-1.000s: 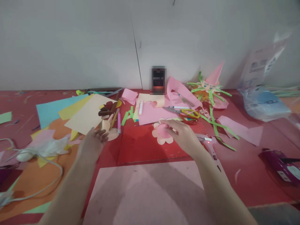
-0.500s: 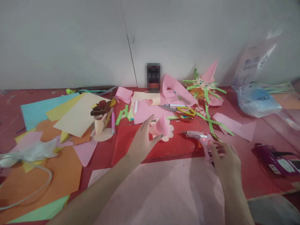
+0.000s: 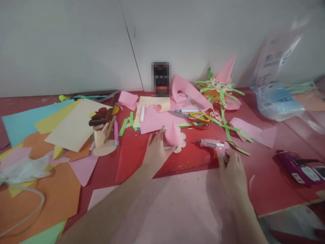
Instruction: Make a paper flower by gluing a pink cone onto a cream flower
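Observation:
A small pink paper cone [image 3: 173, 135] stands point up on a pale flower-shaped paper base [image 3: 182, 143], on the red board [image 3: 137, 152]. My left hand [image 3: 157, 149] is closed round the cone's left side, the thumb in front and the fingers behind. To the right, a pink hot glue gun [image 3: 212, 143] with a lit red light points left over the board. My right hand [image 3: 233, 167] is wrapped round its handle, most of which the fingers hide.
Scissors [image 3: 200, 117] and pink paper lie behind the board. A finished-looking cone hat with green strips [image 3: 223, 79] stands at back right. Coloured paper sheets [image 3: 68, 123] spread over the left side. A purple power box [image 3: 297, 169] and a plastic bag [image 3: 276, 101] are at right.
My left hand has closed in on the cone. My right hand has come in to the left and wrapped round the glue gun's handle. The view has shifted slightly.

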A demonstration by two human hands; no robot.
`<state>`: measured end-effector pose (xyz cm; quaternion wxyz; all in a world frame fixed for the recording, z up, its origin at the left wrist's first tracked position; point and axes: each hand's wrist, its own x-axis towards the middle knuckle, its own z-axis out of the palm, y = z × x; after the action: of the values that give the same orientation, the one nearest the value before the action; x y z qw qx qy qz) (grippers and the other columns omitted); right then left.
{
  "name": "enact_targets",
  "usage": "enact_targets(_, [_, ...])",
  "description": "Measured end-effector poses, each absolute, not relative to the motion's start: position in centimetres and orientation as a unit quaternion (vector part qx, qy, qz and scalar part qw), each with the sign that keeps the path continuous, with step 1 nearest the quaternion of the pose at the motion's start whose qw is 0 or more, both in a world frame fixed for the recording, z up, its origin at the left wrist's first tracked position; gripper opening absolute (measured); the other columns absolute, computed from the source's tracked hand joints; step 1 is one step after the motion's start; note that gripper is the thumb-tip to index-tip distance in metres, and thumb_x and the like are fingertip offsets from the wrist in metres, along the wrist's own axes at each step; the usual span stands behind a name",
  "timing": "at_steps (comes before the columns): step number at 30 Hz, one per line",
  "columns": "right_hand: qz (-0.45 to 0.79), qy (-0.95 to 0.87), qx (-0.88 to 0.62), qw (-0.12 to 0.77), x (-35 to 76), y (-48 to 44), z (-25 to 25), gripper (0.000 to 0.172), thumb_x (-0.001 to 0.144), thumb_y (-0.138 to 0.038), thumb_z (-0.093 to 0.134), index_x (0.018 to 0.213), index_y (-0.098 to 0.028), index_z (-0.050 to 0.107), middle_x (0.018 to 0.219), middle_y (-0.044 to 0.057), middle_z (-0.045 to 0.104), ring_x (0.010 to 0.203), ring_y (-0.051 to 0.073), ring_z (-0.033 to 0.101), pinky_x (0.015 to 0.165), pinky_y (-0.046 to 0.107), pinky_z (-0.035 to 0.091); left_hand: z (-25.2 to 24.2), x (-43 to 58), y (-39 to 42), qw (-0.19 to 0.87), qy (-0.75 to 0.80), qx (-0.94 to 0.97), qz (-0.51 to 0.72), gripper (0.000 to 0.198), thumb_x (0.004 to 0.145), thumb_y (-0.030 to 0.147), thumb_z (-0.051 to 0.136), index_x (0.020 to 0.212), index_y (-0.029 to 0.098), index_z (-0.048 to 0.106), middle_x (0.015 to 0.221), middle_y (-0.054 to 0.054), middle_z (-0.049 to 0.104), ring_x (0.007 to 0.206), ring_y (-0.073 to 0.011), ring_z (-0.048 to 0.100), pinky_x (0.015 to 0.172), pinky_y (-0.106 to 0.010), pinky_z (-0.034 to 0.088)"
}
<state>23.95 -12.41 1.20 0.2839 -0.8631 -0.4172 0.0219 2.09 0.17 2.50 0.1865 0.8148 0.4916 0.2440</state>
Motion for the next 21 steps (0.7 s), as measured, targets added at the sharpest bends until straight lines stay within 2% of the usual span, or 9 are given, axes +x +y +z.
enact_targets(3, [0.021,-0.401,-0.861,0.313,23.8,-12.4,1.0,0.052,0.082,-0.06,0.029,0.098,-0.015,0.049,0.09,0.013,0.053,0.086,0.026,0.05,0.068,0.035,0.037,3.0,1.8,0.4,0.197,0.482,0.814,0.257,0.058,0.08,0.04,0.052,0.131,0.022,0.031,0.13,-0.01,0.048,0.12,-0.0227,0.044,0.106,-0.046,0.025])
enact_targets(7, [0.043,-0.326,-0.875,0.355,23.5,-12.5,1.5,0.052,0.082,-0.058,0.033,0.106,-0.014,0.047,0.095,0.013,0.055,0.081,0.024,0.052,0.064,0.032,0.037,3.7,1.3,1.3,0.243,0.427,0.83,0.265,0.058,0.082,0.036,0.049,0.134,0.026,0.025,0.137,-0.007,0.041,0.125,-0.0214,0.039,0.108,-0.047,0.019])
enact_targets(9, [0.04,-0.309,-0.878,0.364,23.5,-12.5,1.8,0.052,0.081,-0.058,0.034,0.107,-0.015,0.047,0.096,0.013,0.056,0.078,0.023,0.053,0.062,0.031,0.037,4.0,1.2,1.8,0.274,0.4,0.833,0.267,0.058,0.082,0.036,0.05,0.134,0.028,0.026,0.136,-0.006,0.042,0.124,-0.0211,0.04,0.106,-0.045,0.024])
enact_targets(13, [0.046,-0.308,-0.874,0.373,23.5,-12.6,1.9,0.052,0.079,-0.058,0.038,0.107,-0.016,0.05,0.09,0.01,0.059,0.073,0.022,0.053,0.06,0.029,0.037,4.4,1.3,2.3,0.301,0.394,0.818,0.292,0.062,0.079,0.034,0.055,0.134,0.032,0.027,0.125,-0.004,0.052,0.115,-0.0204,0.049,0.097,-0.04,0.037])
enact_targets(16, [0.032,-0.31,-0.867,0.389,23.5,-12.7,1.8,0.052,0.079,-0.057,0.041,0.108,-0.016,0.051,0.094,0.011,0.059,0.076,0.021,0.055,0.062,0.03,0.039,4.4,1.6,2.1,0.28,0.419,0.799,0.329,0.065,0.074,0.034,0.061,0.131,0.029,0.032,0.114,-0.005,0.056,0.107,-0.0208,0.052,0.089,-0.037,0.043])
enact_targets(21, [0.012,-0.299,-0.862,0.409,23.3,-12.6,1.8,0.051,0.077,-0.056,0.044,0.108,-0.016,0.053,0.094,0.01,0.061,0.076,0.02,0.057,0.065,0.03,0.041,3.9,2.4,1.4,0.239,0.479,0.772,0.344,0.059,0.061,0.041,0.071,0.112,0.023,0.047,0.099,-0.005,0.054,0.094,-0.0215,0.053,0.079,-0.037,0.045])
